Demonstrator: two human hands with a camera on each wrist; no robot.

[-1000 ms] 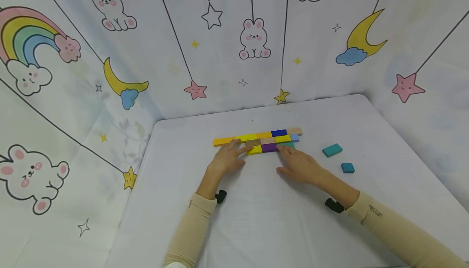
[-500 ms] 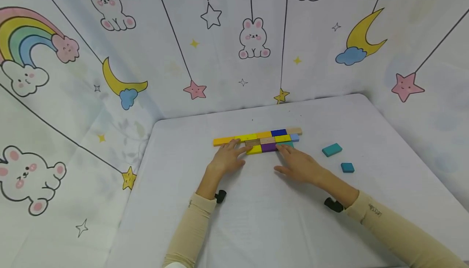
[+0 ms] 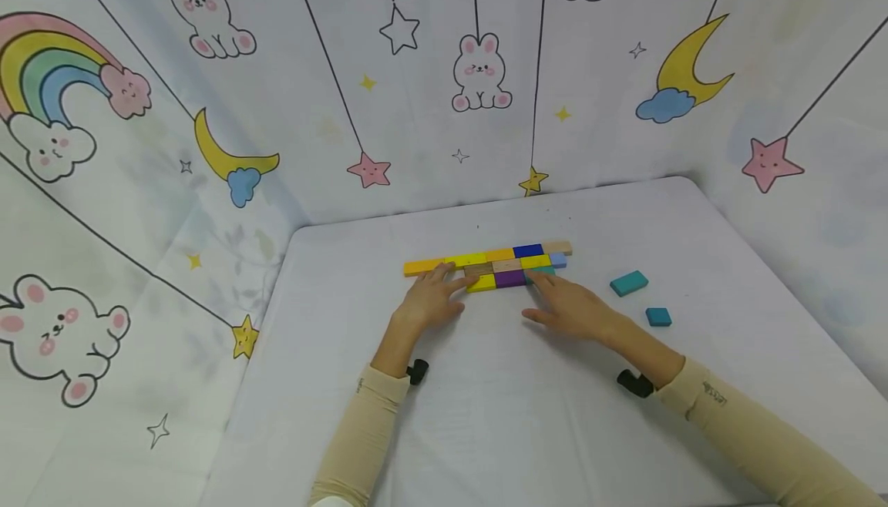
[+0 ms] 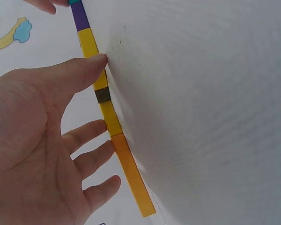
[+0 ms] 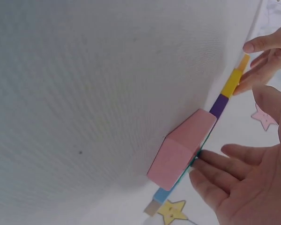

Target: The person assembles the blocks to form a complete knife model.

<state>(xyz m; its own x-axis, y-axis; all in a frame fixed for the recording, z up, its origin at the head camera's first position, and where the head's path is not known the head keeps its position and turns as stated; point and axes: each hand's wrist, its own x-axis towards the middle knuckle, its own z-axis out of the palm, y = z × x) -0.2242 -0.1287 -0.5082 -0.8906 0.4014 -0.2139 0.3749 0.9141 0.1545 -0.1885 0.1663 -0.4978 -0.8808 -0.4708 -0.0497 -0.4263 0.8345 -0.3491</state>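
Observation:
Flat coloured blocks lie in three close rows on the table. The front row has a yellow block (image 3: 482,283), a purple block (image 3: 510,279) and a teal block (image 3: 545,270). My left hand (image 3: 426,300) rests at the rows' left end, fingers spread. Its thumb (image 4: 86,72) reaches the front yellow block, and its other fingertips meet the back row near a long orange block (image 4: 132,173). At the front row's right end my right hand (image 3: 574,311) touches the teal block with extended fingers, partly covering it. Neither hand grips anything.
Two loose teal pieces, a longer block (image 3: 629,283) and a smaller block (image 3: 658,317), lie right of the rows. A pink angular shape (image 5: 180,150) overlaps the row in the right wrist view. Patterned cloth walls (image 3: 416,122) border the white table (image 3: 486,414).
My right hand shifts very slightly to the right, its fingers still at the teal block. My left hand and the other blocks stay where they were.

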